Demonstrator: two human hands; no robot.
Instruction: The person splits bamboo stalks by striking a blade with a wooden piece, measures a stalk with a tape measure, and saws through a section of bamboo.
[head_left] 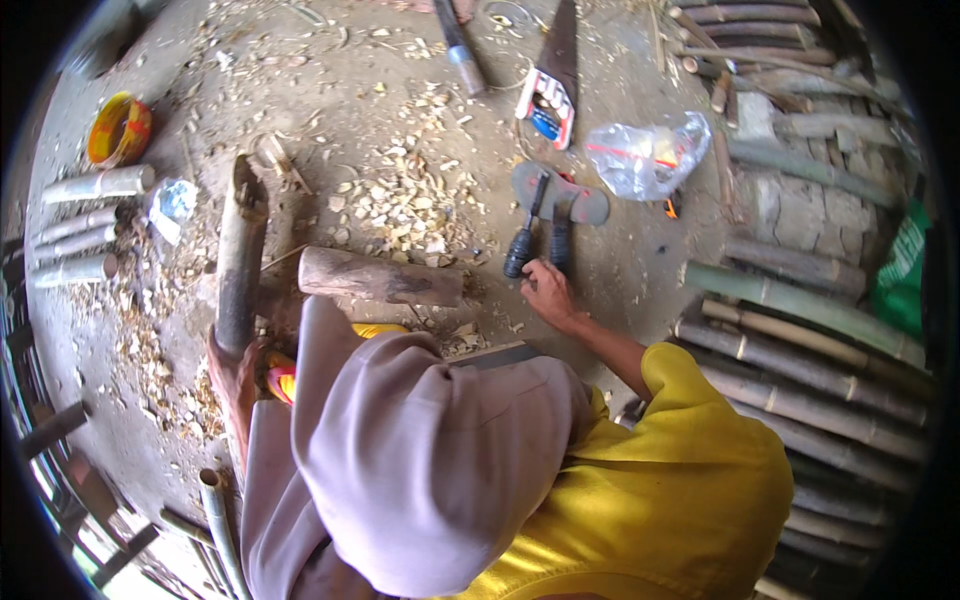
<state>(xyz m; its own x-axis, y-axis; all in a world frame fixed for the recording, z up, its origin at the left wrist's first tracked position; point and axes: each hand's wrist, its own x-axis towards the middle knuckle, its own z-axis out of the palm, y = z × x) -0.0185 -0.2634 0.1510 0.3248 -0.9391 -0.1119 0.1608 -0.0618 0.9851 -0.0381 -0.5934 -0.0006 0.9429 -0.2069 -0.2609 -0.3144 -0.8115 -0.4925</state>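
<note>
My left hand [232,375] is wrapped around the lower end of a thick bamboo piece [240,260], held upright with a jagged, split top. A short log [385,277] with a dark, rough side lies just right of it. On the ground to the right, my right hand [549,293] is stretched toward two black-handled tools, fingers loosely apart at the handle ends. One tool is a thin-shafted one [519,248] like a chisel or screwdriver; the other black handle [560,240] has a head I cannot make out. Both lie across a grey, sole-like piece [590,206] with red marks.
Beyond lie a handsaw [555,80], a clear plastic bag [650,158] and a dark-bladed tool [462,60]. Wood chips [410,195] litter the floor. Bamboo poles [810,365] are stacked at right. Short bamboo pieces [98,184] and a yellow-red container [119,130] stand at left.
</note>
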